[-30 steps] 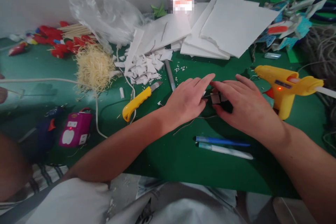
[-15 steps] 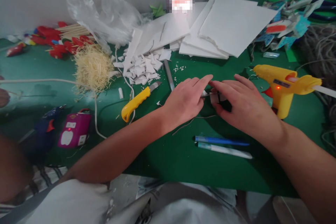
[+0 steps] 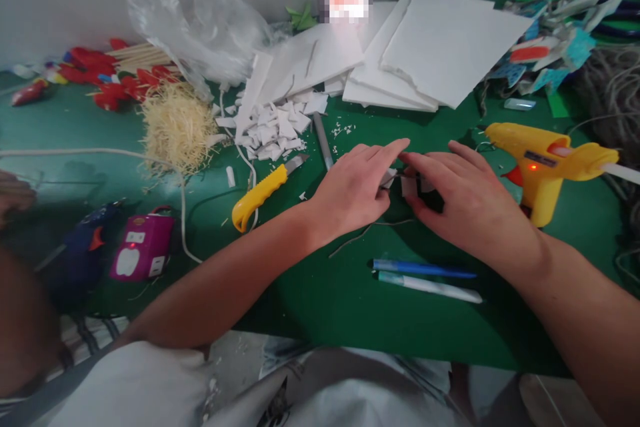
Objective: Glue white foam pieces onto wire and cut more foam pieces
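A: Where is the small white block?
B: Between the two hands, at the fingertips of the right hand. Thumb and forefinger are parted only by the block and seem to pinch it, with a hollow under the palm.

A: And the left hand?
B: Its forefinger points toward the right hand, with the thumb curled beneath. A white piece shows just past those fingers, but I cannot tell whether they grip it; the knuckles hide the contact.

A: Why hold the hands so close?
B: Probably for steadiness, as the pieces are small and the fingertips nearly meet.

A: What lies around them?
B: A thin dark strand on the near side, then a blue pen and a white pen side by side. The yellow glue gun lies just right of the right hand, perhaps placed there for easy reach. To the left is the yellow cutter, blade pointing to the far right.

A: Which edges matter?
B: That exposed blade, and the gun's nozzle near the right fingers; its red light suggests it may be hot.

A: Room to move?
B: Mostly nearward, over the green tabletop beyond the pens. On the far side, white boards and foam scraps limit it.
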`<state>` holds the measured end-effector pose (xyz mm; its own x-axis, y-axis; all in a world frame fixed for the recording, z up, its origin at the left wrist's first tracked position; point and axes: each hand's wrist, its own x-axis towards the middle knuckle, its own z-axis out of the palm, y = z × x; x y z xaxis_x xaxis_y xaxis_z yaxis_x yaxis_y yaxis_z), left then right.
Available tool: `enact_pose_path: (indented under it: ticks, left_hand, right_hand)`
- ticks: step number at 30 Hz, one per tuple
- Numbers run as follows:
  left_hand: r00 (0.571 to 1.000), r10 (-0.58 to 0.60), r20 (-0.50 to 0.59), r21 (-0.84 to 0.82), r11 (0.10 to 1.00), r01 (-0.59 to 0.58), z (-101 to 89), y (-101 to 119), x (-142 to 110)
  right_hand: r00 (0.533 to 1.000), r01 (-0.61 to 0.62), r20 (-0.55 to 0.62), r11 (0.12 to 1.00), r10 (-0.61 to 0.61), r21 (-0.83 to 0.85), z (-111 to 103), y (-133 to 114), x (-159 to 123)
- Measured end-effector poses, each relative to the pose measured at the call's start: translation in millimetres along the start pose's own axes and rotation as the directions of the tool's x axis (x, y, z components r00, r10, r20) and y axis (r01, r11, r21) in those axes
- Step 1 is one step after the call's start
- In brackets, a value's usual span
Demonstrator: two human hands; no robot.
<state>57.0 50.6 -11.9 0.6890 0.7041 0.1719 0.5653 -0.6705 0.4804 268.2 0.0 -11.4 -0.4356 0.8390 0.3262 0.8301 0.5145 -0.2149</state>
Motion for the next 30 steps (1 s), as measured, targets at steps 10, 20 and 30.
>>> enact_pose_path:
  ticks: [10,20,30]
  left_hand:
    - [0.993,-0.043,0.114,0.098,0.995,0.032,-11.5,8.6,1.0]
    - [0.975,-0.141,0.171,0.220,0.970,0.101,-31.1,8.4,-12.3]
    - [0.992,-0.057,0.113,0.154,0.987,0.039,-20.8,-2.6,-15.2]
  right_hand:
    - [0.999,0.039,-0.025,0.999,-0.040,-0.029,-1.2,-0.6,-0.7]
    - [0.998,0.063,-0.030,0.997,-0.062,0.052,0.6,-6.0,4.0]
    - [0.999,0.030,-0.031,0.995,-0.028,0.097,11.9,-9.9,10.8]
